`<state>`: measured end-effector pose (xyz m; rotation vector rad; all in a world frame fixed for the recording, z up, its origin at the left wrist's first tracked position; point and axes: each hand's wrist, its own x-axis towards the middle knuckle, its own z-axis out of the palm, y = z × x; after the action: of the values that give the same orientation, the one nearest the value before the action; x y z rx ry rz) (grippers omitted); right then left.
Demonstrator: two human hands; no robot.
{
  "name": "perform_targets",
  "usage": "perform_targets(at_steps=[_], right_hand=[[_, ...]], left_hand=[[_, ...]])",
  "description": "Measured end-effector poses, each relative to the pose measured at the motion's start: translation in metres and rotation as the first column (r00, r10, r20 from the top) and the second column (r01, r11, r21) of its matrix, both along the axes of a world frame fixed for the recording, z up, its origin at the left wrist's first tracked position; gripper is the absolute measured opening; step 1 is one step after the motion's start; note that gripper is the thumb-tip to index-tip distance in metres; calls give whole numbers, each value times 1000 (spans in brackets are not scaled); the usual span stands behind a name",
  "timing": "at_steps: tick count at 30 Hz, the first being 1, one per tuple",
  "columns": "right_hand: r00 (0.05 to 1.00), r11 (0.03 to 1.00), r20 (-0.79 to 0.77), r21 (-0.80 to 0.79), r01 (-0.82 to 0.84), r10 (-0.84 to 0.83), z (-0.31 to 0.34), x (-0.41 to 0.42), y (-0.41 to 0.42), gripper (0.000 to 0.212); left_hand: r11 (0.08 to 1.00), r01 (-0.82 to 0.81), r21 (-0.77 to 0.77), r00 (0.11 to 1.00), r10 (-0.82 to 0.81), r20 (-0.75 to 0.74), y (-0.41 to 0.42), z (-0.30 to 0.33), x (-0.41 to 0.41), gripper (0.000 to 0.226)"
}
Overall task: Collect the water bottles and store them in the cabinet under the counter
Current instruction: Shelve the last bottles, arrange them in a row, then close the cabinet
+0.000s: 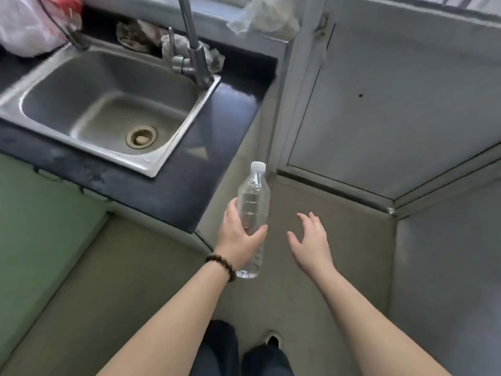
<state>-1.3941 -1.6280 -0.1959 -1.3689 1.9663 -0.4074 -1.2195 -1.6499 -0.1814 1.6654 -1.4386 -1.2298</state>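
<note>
**One water bottle in the left hand, out over the floor beside the counter**

The water bottle is clear plastic with a white cap and looks full of clear liquid. It is held in the air over the floor, just past the corner of the dark counter, cap pointing away from the person and base toward them. The left hand is wrapped around its middle, thumb on one side and fingers curled round the other. A dark beaded bracelet sits on that wrist.

The right hand is just beside the bottle, apart from it, empty, with the palm facing down and the fingers spread loosely.

To the left, set into the counter, is a steel sink with a round drain and nothing in its basin. A tall metal tap rises at its far edge. Crumpled rags lie behind the tap, and a plastic bag with red print sits at the far left corner. Below the counter edge is a green cabinet front, shut as far as can be seen.

To the right stands a grey metal door with a raised sill. More crumpled plastic sits on the ledge above. At the bottom, dark trouser legs and one shoe show on the grey floor.
</note>
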Motion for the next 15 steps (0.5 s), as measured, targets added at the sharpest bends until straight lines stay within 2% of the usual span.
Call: perform_targets(at_steps=[7, 11, 15], right_hand=[[998, 990, 67, 136, -29, 19, -117, 3, 29, 56], [992, 981, 128, 195, -11, -14, -219, 19, 35, 58], [982, 975, 188, 222, -11, -32, -332, 38, 31, 63]], left_hand=[[965, -123, 233, 987, 94, 132, 71, -103, 14, 75], [914, -200, 352, 961, 113, 254, 93, -182, 28, 83], [894, -239, 380, 941, 116, 318, 106, -272, 50, 85]])
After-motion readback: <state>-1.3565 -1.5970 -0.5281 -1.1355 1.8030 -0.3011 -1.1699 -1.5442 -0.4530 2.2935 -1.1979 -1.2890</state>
